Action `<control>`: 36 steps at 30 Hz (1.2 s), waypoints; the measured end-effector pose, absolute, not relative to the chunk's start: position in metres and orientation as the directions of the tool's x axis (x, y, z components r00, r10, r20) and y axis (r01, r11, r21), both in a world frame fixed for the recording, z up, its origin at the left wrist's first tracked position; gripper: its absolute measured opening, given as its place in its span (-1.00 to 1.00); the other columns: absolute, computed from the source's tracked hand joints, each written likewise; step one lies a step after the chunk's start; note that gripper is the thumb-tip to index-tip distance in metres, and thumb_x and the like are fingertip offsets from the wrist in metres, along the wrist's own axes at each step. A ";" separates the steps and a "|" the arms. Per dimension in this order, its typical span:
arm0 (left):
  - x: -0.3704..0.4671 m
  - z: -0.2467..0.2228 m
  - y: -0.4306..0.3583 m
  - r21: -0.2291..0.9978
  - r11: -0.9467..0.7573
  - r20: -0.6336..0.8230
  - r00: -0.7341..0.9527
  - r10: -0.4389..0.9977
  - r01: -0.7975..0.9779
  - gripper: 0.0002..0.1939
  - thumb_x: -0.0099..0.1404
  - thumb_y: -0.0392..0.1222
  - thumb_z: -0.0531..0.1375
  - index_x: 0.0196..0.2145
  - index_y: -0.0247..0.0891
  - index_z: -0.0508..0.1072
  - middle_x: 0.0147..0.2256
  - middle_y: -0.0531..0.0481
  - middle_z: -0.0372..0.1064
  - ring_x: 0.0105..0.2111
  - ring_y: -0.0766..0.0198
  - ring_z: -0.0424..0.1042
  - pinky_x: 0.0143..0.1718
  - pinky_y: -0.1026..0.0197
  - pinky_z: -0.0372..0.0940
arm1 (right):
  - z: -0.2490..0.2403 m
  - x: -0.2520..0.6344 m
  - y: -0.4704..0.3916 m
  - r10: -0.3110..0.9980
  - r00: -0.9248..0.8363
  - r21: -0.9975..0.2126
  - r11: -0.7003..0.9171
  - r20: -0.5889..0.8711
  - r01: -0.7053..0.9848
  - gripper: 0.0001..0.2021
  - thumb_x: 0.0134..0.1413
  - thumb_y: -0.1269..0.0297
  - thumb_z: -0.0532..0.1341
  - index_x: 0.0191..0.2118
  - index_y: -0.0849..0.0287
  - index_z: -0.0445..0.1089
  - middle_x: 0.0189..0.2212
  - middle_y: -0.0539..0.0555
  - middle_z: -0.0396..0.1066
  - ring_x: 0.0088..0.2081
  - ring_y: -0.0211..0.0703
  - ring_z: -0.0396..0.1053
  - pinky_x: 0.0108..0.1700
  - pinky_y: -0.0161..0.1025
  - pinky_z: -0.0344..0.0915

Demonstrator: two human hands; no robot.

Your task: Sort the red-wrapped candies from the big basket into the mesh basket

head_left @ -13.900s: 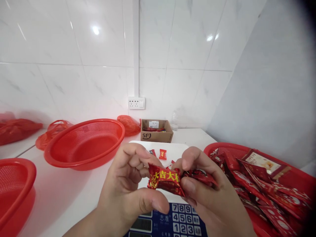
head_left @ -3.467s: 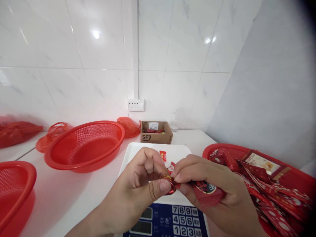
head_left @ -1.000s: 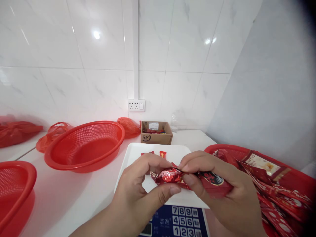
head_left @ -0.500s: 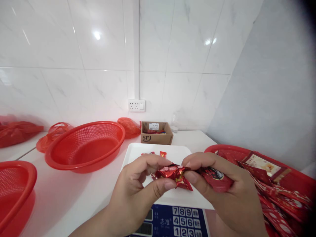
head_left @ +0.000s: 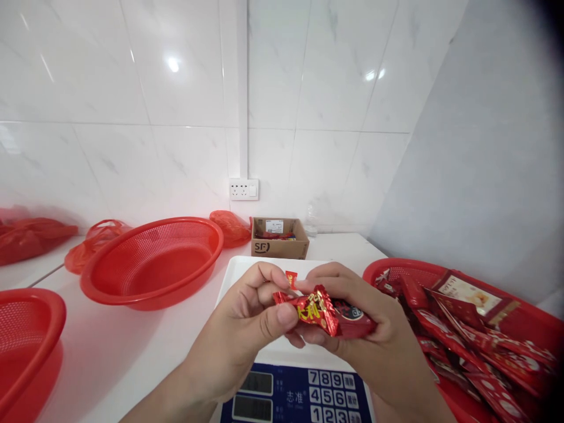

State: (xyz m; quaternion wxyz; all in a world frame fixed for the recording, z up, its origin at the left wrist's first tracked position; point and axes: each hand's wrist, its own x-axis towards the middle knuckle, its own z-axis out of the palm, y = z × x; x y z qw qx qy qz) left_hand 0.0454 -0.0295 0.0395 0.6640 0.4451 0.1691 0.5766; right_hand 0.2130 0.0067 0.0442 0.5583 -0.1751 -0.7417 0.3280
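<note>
Above the scale, my left hand (head_left: pixel 251 320) pinches a shiny red wrapped candy (head_left: pixel 312 311) with yellow characters, between thumb and fingers. My right hand (head_left: pixel 370 305) is closed round a dark red snack packet (head_left: pixel 355 322) with a black oval label. The packet lies close behind the candy's right end; whether the right fingers also touch the candy I cannot tell. Below is a scale with a white pan (head_left: pixel 240 273) and a blue keypad panel (head_left: pixel 297 402). A small red packet (head_left: pixel 291 277) rests on the pan, partly behind my hands.
At right, a red basket (head_left: pixel 374 267) holds many red packets (head_left: pixel 467 335). Two red perforated baskets, one farther back (head_left: pixel 154 264) and one nearer (head_left: pixel 26 346), stand at left. A cardboard box (head_left: pixel 279 249) with packets and red plastic bags (head_left: pixel 231 228) sit by the wall.
My hands have come closer together, the right one moving left. The candy has turned, so its yellow characters face me. The dark red packet has shifted left with my right hand.
</note>
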 end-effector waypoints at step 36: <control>0.054 0.033 -0.026 0.660 0.131 0.215 0.353 0.911 -0.740 -0.80 0.20 -0.29 0.46 -0.26 -0.28 0.52 -0.42 0.11 0.58 -0.44 0.50 0.54 -0.34 0.50 0.40 | 0.045 0.210 0.005 0.550 -0.284 -0.579 0.815 0.786 -0.024 -0.87 0.04 0.23 0.47 -0.37 0.08 0.54 -0.35 -0.05 0.48 -0.39 -0.37 0.46 -0.35 -0.55 0.42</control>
